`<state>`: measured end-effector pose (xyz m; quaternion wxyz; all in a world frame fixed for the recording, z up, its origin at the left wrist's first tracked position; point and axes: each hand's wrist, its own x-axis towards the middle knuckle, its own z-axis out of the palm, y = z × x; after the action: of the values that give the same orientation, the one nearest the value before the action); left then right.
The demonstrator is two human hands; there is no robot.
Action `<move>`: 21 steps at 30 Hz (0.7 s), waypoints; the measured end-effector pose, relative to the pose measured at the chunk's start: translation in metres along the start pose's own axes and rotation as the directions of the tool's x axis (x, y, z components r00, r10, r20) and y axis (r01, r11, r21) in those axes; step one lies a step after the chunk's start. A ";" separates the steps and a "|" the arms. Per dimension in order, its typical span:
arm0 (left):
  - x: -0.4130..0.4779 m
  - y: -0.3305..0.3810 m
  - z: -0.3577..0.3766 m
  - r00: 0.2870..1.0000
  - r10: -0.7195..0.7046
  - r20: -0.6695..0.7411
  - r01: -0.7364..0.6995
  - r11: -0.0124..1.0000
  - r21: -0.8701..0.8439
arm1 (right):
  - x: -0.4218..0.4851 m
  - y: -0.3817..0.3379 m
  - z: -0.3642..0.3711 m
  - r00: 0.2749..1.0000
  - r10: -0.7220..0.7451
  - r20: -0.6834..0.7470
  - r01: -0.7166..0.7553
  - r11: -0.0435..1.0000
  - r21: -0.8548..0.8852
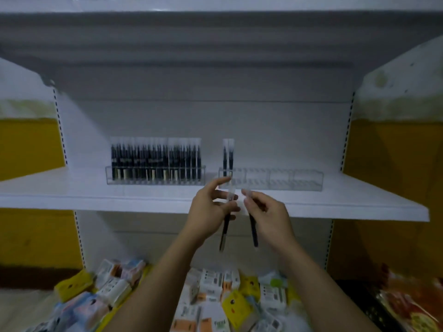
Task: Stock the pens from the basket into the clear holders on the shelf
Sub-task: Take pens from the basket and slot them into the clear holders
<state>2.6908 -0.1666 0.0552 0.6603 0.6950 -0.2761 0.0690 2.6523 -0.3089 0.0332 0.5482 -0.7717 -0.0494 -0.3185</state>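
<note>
Pinched in left hand: black clear-capped pen; right hand: another pen. Mid-stocking; next, slot upright in near-empty clear holder ahead.

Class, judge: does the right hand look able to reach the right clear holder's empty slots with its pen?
Probably yes: the right hand holds its pen before the right holder, and nothing blocks the slots beside the two standing pens.
</note>
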 end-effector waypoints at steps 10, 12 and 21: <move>0.094 0.038 -0.024 0.969 0.234 -0.081 -0.219 0.963 0.157 | 0.098 -0.038 -0.004 0.979 -0.194 -0.070 0.190 0.980 -0.051; 0.112 0.039 -0.026 0.956 0.266 -0.125 -0.243 0.954 0.175 | 0.117 -0.040 -0.001 0.970 -0.225 -0.093 0.220 0.974 -0.061; 0.173 0.027 -0.022 0.913 0.342 -0.220 -0.321 0.938 0.128 | 0.185 -0.027 0.012 0.948 -0.289 -0.132 0.273 0.954 -0.126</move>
<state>2.8289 -0.1955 0.1612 0.6357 0.6535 -0.3050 0.2754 2.7928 -0.3387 0.1537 0.4576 -0.7588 -0.1008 -0.4524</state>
